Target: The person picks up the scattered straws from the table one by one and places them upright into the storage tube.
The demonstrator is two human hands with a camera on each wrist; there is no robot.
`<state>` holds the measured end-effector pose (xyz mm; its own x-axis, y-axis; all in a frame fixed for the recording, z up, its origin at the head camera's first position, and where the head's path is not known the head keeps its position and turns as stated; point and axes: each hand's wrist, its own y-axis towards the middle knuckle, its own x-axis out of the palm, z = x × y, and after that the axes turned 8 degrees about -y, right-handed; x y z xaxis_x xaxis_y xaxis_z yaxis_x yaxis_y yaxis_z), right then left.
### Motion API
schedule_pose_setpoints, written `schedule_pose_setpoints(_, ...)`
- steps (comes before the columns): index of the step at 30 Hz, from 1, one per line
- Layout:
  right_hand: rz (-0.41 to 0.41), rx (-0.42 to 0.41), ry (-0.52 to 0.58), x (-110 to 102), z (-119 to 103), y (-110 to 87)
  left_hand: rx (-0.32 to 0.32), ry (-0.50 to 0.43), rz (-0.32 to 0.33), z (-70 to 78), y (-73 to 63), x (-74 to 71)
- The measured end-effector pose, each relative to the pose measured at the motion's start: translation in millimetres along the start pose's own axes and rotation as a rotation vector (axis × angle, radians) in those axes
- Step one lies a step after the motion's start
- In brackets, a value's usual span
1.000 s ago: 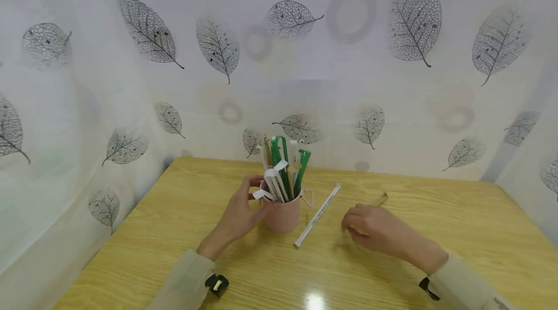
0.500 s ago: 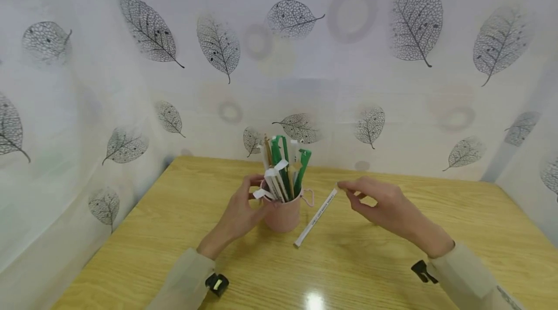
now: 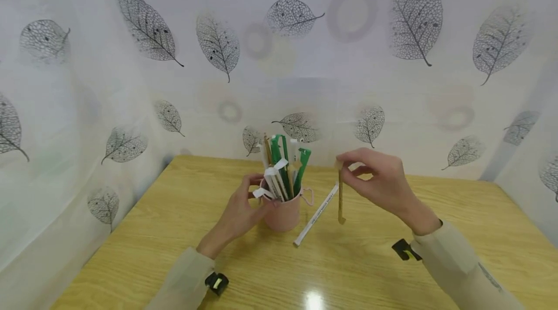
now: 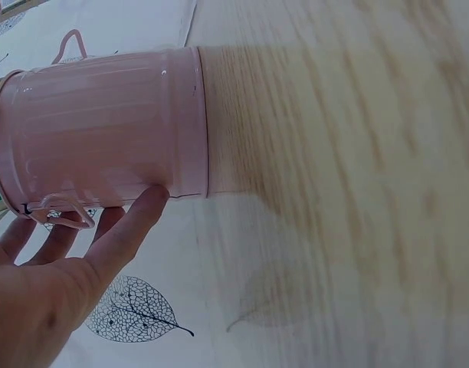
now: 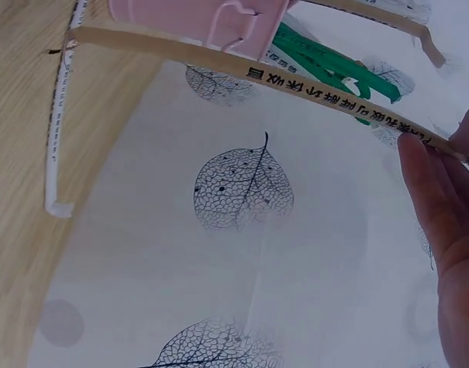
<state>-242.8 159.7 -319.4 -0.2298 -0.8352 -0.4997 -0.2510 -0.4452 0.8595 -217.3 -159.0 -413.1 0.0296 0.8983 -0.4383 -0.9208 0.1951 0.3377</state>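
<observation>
A small pink metal pail (image 3: 282, 217) with side handles stands on the table, packed with paper-wrapped white and brown straws and several green straws (image 3: 302, 167). My left hand (image 3: 240, 213) holds the pail's left side; in the left wrist view the thumb lies along the pink wall (image 4: 104, 123) toward the base. My right hand (image 3: 381, 181) pinches the top end of a brown paper-wrapped straw (image 3: 341, 198), which hangs down right of the pail. Dark printed characters run along this wrapper (image 5: 296, 86) in the right wrist view.
One white wrapped straw (image 3: 317, 214) lies slantwise on the wooden table (image 3: 183, 203), between the pail and my right hand. Behind the table hangs a pale cloth (image 3: 305, 68) with a leaf print. Black buckled straps are at both cuffs.
My right hand has picked the brown straw up off the table, moving away from me and then lifting until it hangs upright. The left hand and pail have stayed put.
</observation>
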Motion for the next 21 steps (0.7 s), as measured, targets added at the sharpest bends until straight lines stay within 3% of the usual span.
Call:
schedule_pose_setpoints(10,0.139,0.099,0.075,4,-9,36.2,0.021,-0.018,-0.009,-0.2,0.6,-2.2)
schedule_pose_setpoints(21,0.281,0.081,0.153,14,-16,61.3,0.023,0.001,-0.005,-0.9,-0.3,-1.2)
